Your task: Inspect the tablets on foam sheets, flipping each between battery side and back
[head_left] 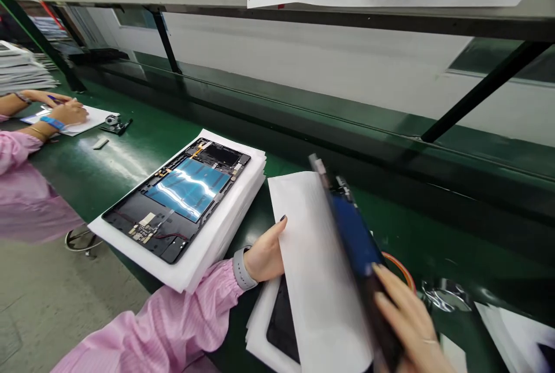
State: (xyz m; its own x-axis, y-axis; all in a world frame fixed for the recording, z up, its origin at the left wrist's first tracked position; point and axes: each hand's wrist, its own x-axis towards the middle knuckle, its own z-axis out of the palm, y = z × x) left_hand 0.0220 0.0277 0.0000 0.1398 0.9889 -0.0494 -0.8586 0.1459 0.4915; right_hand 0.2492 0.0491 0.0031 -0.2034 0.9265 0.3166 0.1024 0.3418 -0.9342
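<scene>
Tablet [355, 246] tilted up, clamped in right hand [410, 327]; left hand [265, 254] clamped on foam sheet [312, 280]; 2nd tablet [177, 199] lies on foam stack [221, 246].

The light is bright and even and seems to come from above, with strong white glare on the blue panel [186, 188]. The dark tablet [358, 251] and right hand [407, 327] are motion-blurred, and the view bends near the edges.

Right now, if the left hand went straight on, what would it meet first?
The white sheet the left hand already touches; beyond that, probably the dark panel in the right hand, though depth is unclear.
</scene>
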